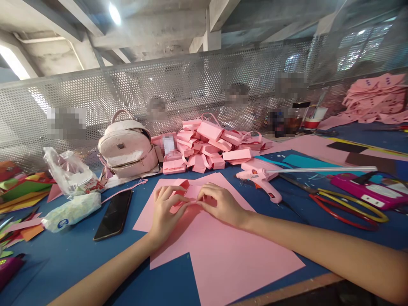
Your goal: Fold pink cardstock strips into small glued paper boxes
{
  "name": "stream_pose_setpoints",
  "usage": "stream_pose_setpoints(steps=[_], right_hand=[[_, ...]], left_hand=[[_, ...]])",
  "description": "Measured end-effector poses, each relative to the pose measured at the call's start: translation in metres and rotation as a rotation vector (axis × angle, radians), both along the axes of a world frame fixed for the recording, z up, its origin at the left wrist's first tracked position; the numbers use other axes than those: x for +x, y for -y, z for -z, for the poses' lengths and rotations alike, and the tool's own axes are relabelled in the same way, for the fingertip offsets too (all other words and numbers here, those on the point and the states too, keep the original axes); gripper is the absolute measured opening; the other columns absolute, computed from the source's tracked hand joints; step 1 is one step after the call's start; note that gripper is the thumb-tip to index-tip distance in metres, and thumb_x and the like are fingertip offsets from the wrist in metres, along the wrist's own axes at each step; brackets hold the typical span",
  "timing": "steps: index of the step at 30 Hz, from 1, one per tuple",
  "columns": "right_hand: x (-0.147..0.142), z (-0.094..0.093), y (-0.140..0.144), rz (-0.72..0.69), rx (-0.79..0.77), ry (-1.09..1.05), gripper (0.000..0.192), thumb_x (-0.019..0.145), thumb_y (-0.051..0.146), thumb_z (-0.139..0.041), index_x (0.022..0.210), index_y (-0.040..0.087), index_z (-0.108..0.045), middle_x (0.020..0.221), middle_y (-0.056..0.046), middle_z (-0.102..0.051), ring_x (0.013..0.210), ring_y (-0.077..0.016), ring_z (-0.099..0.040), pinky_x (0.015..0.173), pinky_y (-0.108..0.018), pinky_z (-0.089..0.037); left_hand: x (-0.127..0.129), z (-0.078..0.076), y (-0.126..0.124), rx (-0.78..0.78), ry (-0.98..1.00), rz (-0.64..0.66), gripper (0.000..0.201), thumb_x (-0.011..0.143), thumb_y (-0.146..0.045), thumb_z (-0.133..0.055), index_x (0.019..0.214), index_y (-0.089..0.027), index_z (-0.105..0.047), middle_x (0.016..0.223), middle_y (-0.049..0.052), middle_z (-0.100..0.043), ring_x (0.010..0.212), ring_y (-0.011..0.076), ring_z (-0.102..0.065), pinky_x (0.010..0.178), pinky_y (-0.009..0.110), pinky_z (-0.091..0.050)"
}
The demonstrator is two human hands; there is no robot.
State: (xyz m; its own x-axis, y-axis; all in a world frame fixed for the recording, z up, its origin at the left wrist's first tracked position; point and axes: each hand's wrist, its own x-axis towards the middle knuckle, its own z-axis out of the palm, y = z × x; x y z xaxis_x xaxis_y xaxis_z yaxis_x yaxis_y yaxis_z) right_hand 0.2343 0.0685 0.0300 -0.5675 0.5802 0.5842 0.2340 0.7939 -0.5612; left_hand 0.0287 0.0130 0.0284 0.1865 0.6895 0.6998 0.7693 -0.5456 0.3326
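Over pink paper sheets (236,255) on the blue table, my left hand (167,208) and my right hand (221,202) meet fingertip to fingertip. Both pinch a small folded piece of pink paper (182,184), which is partly hidden behind the left fingers. To the right of my right hand lies a pink glue gun (259,178) with a long glue stick in its back. Beyond my hands rises a pile of folded pink paper pieces (207,138), some with strip handles.
At left are a black phone (114,214), a tissue pack (72,211) and a clear plastic bag (72,170). A pale backpack (127,146) leans by the perforated metal screen (191,80). Scissors (347,208) and a magenta power strip (366,191) lie at right.
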Motion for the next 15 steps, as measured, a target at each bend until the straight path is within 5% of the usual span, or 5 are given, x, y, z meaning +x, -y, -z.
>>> stream_pose_setpoints(steps=[10, 15], right_hand=[[-0.002, -0.007, 0.006, -0.035, -0.130, -0.011, 0.011, 0.087, 0.013, -0.061, 0.078, 0.019, -0.059, 0.081, -0.001, -0.062, 0.076, -0.0155, -0.055, 0.068, -0.027, -0.042], [-0.003, -0.012, 0.010, -0.044, -0.174, -0.052, 0.011, 0.084, 0.010, -0.059, 0.077, 0.019, -0.058, 0.079, 0.000, -0.060, 0.073, -0.0151, -0.053, 0.066, -0.027, -0.041]], left_hand=[[0.000, -0.005, 0.006, 0.183, -0.019, 0.040, 0.012, 0.088, -0.016, -0.066, 0.080, -0.024, -0.069, 0.098, 0.002, -0.068, 0.089, 0.0198, -0.059, 0.087, 0.040, -0.036], [0.007, -0.005, 0.010, -0.004, 0.208, 0.049, 0.012, 0.090, -0.020, -0.064, 0.081, -0.025, -0.071, 0.101, 0.004, -0.065, 0.099, 0.0230, -0.060, 0.091, 0.041, -0.039]])
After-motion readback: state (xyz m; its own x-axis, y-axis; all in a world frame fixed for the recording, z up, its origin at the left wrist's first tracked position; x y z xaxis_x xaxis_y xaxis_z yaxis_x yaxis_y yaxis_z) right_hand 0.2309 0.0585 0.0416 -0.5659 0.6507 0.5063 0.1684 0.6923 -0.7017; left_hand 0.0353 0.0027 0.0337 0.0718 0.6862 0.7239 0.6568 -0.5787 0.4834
